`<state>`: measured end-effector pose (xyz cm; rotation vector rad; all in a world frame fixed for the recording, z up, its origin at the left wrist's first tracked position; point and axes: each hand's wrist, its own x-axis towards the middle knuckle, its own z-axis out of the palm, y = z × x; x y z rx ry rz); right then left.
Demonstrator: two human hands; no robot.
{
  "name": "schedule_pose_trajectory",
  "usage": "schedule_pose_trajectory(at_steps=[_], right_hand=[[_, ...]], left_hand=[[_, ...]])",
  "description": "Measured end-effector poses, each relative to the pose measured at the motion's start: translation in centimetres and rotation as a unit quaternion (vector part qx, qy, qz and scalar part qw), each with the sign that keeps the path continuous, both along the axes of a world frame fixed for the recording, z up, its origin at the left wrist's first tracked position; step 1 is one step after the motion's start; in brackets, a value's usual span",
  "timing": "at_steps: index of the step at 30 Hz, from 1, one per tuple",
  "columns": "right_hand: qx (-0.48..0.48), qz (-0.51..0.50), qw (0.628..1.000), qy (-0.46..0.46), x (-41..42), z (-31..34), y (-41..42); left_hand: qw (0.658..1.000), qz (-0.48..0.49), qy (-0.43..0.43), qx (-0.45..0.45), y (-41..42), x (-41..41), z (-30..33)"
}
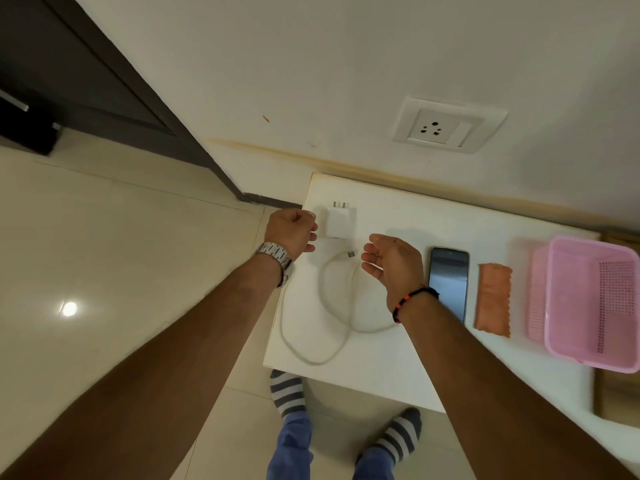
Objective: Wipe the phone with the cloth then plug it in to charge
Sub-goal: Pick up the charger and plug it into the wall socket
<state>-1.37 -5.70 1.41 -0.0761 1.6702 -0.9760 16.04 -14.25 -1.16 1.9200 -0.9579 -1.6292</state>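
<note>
Both hands empty above the white table (381,375): left hand (291,232) loosely curled beside the charger (340,222), right hand (393,263) open near the cable (322,306) tip. Phone (449,282) flat, just right of that wrist; cloth (493,301) beside it, then pink basket (588,306).

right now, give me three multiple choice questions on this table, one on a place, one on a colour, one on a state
1. Where is the cloth?
A. between the phone and the basket
B. inside the basket
C. on the charger

2. What colour is the basket?
A. blue
B. pink
C. green

3. What is the state of the wall socket?
A. charger plugged in
C. covered with tape
B. nothing plugged in

Answers:
1 A, the cloth lies flat on the table with the phone on one side and the basket on the other.
2 B, its plastic walls are pink.
3 B, its holes are bare and the charger lies on the table with its cable.
</note>
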Motion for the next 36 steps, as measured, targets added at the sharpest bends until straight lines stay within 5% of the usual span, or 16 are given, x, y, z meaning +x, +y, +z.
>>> schedule_pose_trajectory(at_steps=[8,14,21,25,30,36], right_hand=[[0.022,0.035,0.999,0.026,1.9,-0.3,-4.5],[0.053,0.163,0.981,0.088,2.2,-1.2,-6.2],[0.026,0.13,0.987,0.085,2.6,0.4,-5.6],[-0.036,0.094,0.994,0.044,2.1,0.9,-4.2],[0.045,0.221,0.917,0.329,2.1,-0.6,-2.2],[0.162,0.278,0.891,0.319,5.3,-2.3,-1.0]], left_hand=[[0.997,-0.067,-0.031,-0.015,-1.4,-1.9,-0.6],[0.994,-0.093,-0.051,-0.005,-1.8,-2.8,-0.6],[0.997,-0.071,-0.009,0.029,-1.6,-2.9,0.1],[0.994,-0.028,0.084,0.06,-1.4,-1.7,1.2],[0.978,0.095,0.161,0.088,-0.3,0.6,3.4],[0.967,0.158,0.187,0.072,0.5,2.8,3.9]])
